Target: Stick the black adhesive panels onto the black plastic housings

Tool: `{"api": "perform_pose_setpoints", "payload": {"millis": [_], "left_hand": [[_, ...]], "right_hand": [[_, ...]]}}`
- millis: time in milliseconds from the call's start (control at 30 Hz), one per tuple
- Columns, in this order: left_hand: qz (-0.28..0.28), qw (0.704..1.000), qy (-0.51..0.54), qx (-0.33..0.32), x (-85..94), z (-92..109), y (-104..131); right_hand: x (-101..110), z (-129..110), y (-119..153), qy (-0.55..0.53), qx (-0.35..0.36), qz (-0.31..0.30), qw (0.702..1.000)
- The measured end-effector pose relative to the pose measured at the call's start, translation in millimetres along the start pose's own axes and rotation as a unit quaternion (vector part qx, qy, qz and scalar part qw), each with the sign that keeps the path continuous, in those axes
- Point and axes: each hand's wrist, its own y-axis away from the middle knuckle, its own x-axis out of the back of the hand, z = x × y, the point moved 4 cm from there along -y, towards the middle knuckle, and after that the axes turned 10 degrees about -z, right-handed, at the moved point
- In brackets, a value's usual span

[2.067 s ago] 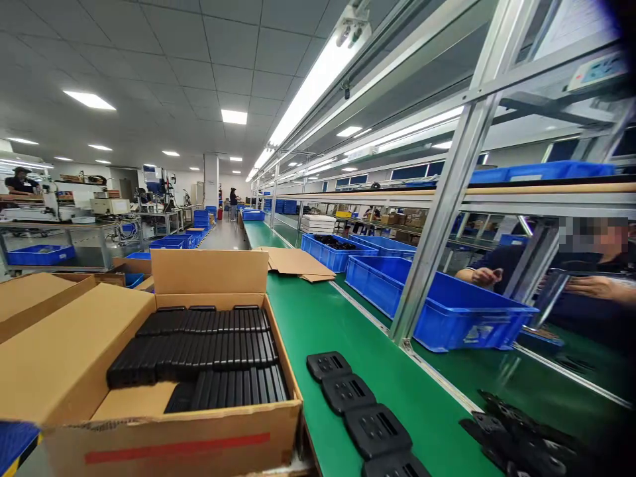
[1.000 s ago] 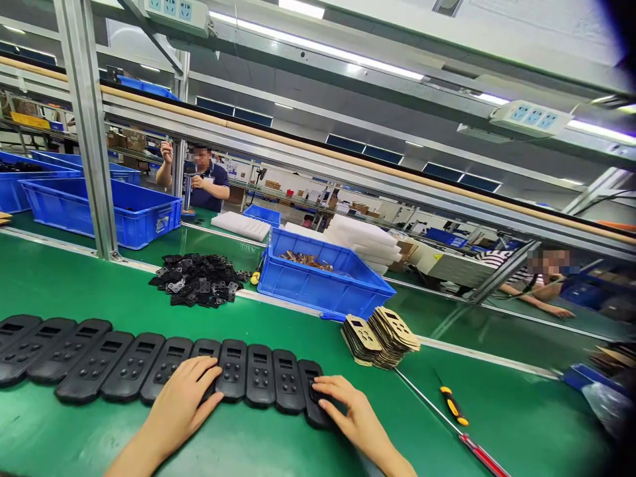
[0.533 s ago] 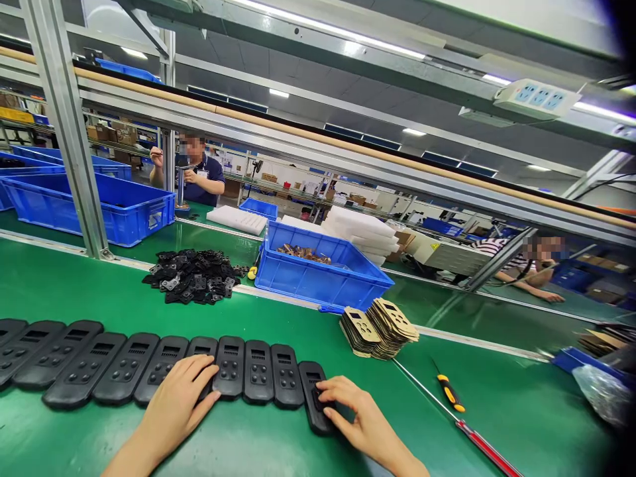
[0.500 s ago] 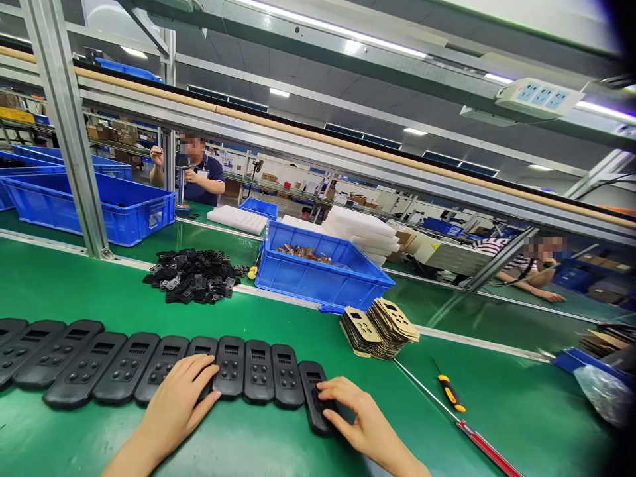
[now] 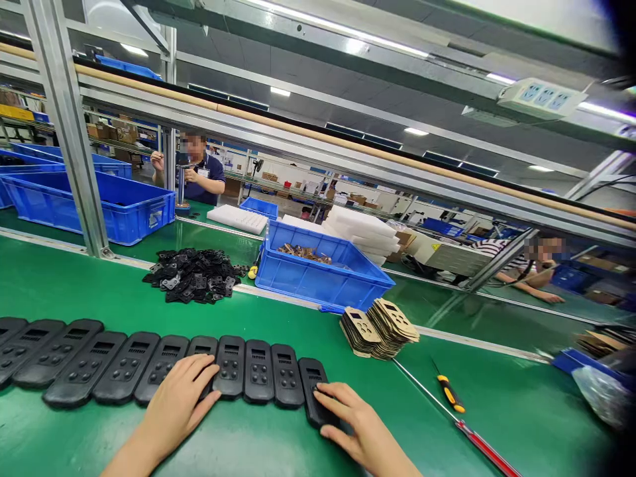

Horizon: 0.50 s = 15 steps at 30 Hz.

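Black remote-like housings [image 5: 258, 372] with round buttons lie side by side in a row on the green table [image 5: 238, 437]. My left hand [image 5: 179, 404] rests with spread fingers over one housing in the row, hiding its lower part. At the row's right end, my right hand [image 5: 355, 421] touches the last housing [image 5: 314, 379], its fingers on the lower right part and the thumb apart near the bottom edge. That housing is slightly tilted relative to its neighbour, and their upper corners nearly meet.
Behind are a pile of black plates [image 5: 196, 275], a blue bin [image 5: 322, 265] with brownish parts and two stacks of tan plates [image 5: 380, 331]. An orange-black screwdriver [image 5: 451, 394] and a red-handled tool [image 5: 484, 447] lie right. Two people sit beyond the metal frame.
The rightmost housing has shifted slightly up and left, towards the row. My right hand's fingers have moved a little lower relative to it. My left hand has stayed in place.
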Motion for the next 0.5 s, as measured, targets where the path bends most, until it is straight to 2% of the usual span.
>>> {"api": "perform_pose_setpoints", "payload": {"millis": [200, 333, 400, 500], "left_hand": [[0.037, 0.999, -0.034, -0.008, -2.4, -4, 2], [0.067, 0.996, -0.057, -0.003, -10.9, -14, 5], [0.071, 0.996, -0.052, 0.004, -18.1, -23, 8], [0.065, 0.998, -0.024, -0.008, -30.6, -39, 10]], "right_hand": [[0, -8, -20, 0.017, 0.002, 0.033, 0.999], [8, -16, -29, 0.029, 0.015, 0.045, 0.998], [20, -5, -34, 0.039, -0.009, 0.068, 0.997], [53, 35, -39, 0.068, -0.106, 0.156, 0.980]]}}
